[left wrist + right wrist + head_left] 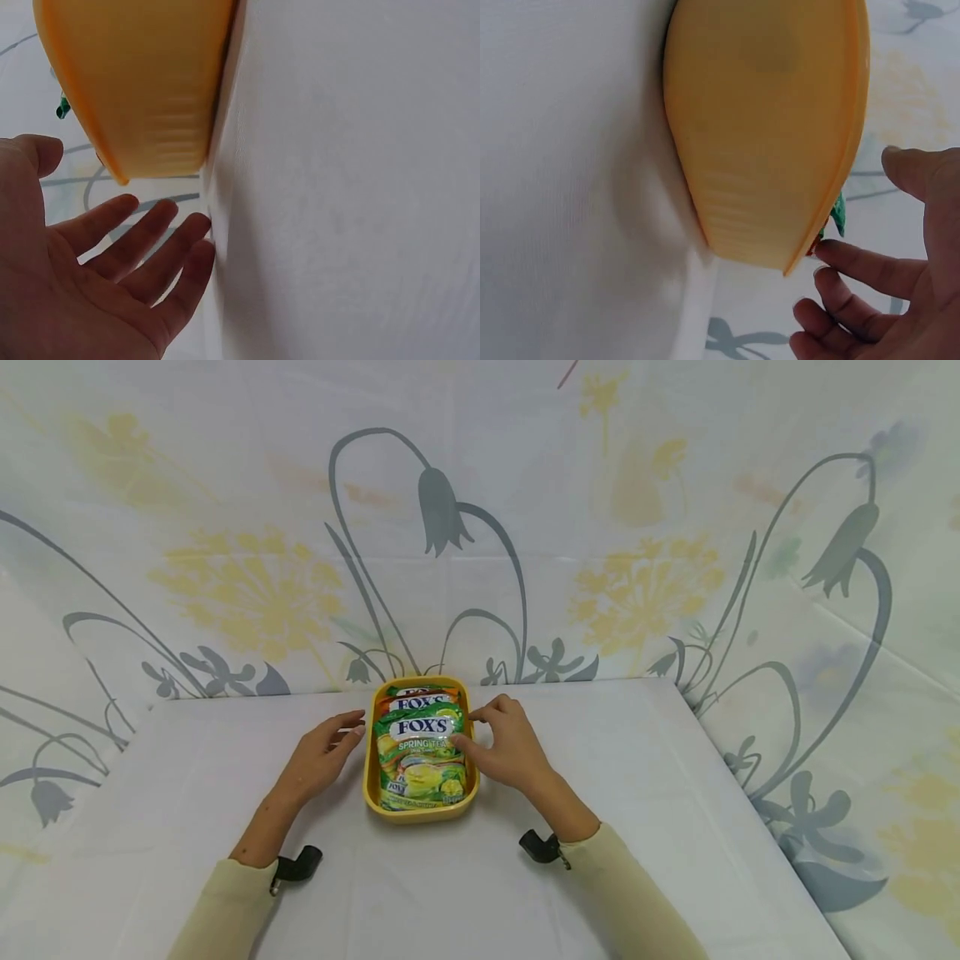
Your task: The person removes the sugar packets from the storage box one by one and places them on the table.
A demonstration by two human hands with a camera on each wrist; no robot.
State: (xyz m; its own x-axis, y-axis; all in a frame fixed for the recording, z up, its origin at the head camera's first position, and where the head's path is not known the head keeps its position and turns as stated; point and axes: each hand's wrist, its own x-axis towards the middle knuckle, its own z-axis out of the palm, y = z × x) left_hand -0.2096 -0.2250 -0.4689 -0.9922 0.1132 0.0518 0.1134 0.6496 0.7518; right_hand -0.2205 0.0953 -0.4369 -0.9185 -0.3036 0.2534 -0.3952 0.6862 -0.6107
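Observation:
A yellow plastic tub (422,816) stands on the table, holding several FOX'S bags stacked so they overlap. On top is a green FOX'S Spring Tea bag (423,777); behind it shows an orange bag (392,702). My right hand (510,747) is at the tub's right side, thumb over the green bag's edge. In the right wrist view its index fingertip (829,251) meets or nearly meets a bag edge at the rim, thumb spread apart. To the tub's left is my left hand (318,760), fingers loosely spread and nothing held; the left wrist view shows a gap between them.
A white cloth (420,893) covers the table. Behind it and at both sides hangs a pale curtain (480,577) printed with grey and yellow flowers. A black wrist mount (298,864) sits on the left forearm, another black mount (540,847) on the right.

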